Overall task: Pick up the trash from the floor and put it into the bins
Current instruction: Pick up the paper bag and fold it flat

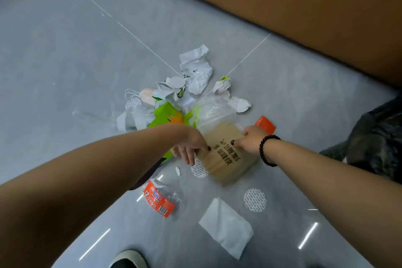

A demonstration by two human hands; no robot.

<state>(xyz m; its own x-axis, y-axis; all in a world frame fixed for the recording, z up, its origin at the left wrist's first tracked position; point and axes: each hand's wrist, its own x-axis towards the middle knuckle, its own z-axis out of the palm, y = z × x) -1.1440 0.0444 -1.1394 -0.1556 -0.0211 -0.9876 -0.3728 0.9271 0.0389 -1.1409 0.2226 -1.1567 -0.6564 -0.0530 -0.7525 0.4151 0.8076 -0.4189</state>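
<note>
A brown paper bag (pixel 228 159) with dark printed characters lies in the middle of a trash pile on the grey floor. My left hand (pixel 191 143) grips its left edge and my right hand (pixel 250 139), with a black bead bracelet on the wrist, grips its upper right edge. Around the bag lie a green wrapper (pixel 167 115), crumpled white paper (pixel 195 67), a clear plastic bag (pixel 215 111), an orange carton (pixel 266 124), a clear wrapper with a red label (pixel 159 200) and a white napkin (pixel 227 226). A black bin bag (pixel 376 139) sits at the right edge.
A brown sofa base (pixel 293 6) runs along the upper right. A face mask (pixel 139 95) and round white patterned stickers (pixel 255 200) lie among the trash. My shoe (pixel 128 259) shows at the bottom edge. Bare grey floor (pixel 65 50) spreads to the left.
</note>
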